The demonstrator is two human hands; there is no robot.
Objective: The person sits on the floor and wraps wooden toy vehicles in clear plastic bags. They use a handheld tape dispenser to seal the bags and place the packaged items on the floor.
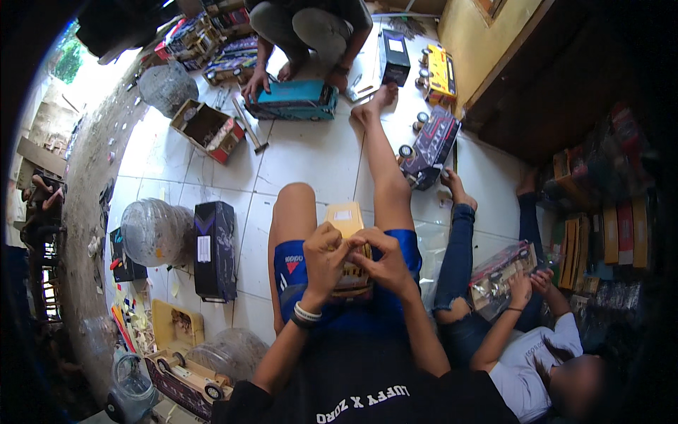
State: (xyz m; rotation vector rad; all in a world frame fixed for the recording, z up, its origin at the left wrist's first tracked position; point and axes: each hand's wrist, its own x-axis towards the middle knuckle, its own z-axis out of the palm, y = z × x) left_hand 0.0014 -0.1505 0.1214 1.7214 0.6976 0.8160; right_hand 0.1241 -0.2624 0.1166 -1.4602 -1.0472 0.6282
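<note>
A yellow box-shaped toy bus (pixel 344 215) rests in my lap between my thighs. Above it my left hand (pixel 323 256) and my right hand (pixel 385 258) meet, thumbs and fingers pinched together. Anything between the fingertips is too small to make out. My hands cover the middle of the yellow bus. Beyond my knees a person crouches with a hand on a teal toy bus (pixel 296 99). At my right another person holds a toy bus in clear wrapping (pixel 498 279) with both hands.
At my left stand a dark box-shaped body (pixel 215 251) and a roll of clear plastic (pixel 157 232). Further ahead lie an open wooden box (pixel 206 131) and a hammer (pixel 251 128). A dark toy bus (pixel 431 150) and a yellow one (pixel 441 74) lie ahead right.
</note>
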